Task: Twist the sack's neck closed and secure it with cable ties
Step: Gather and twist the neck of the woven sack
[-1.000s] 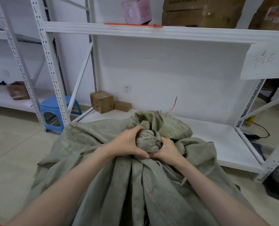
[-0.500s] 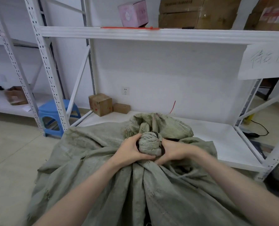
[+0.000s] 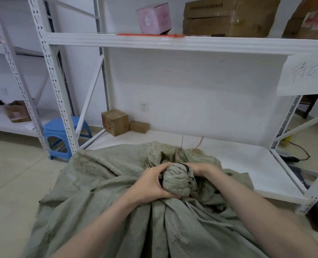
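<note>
A large grey-green woven sack [image 3: 102, 185] fills the lower half of the head view. Its neck [image 3: 175, 180] is gathered into a tight twisted wad at the top. My left hand [image 3: 150, 183] wraps the wad from the left and below. My right hand [image 3: 201, 169] grips it from the right and behind, fingers partly hidden by the cloth. A thin black band [image 3: 185, 166], perhaps a cable tie, shows at the top of the wad by my right fingers. A red cable tie [image 3: 148, 35] lies on the upper shelf edge.
White metal shelving [image 3: 173, 42] stands right behind the sack, its low shelf [image 3: 238, 159] at sack height. Two small cardboard boxes [image 3: 115, 122] sit on that shelf at the left. A blue stool [image 3: 61, 131] stands left of the upright. Cartons [image 3: 228, 15] rest above.
The view has tilted up and the sack sits lower in frame. My right hand has slid from the wad's lower right to its upper right; my left hand keeps its hold.
</note>
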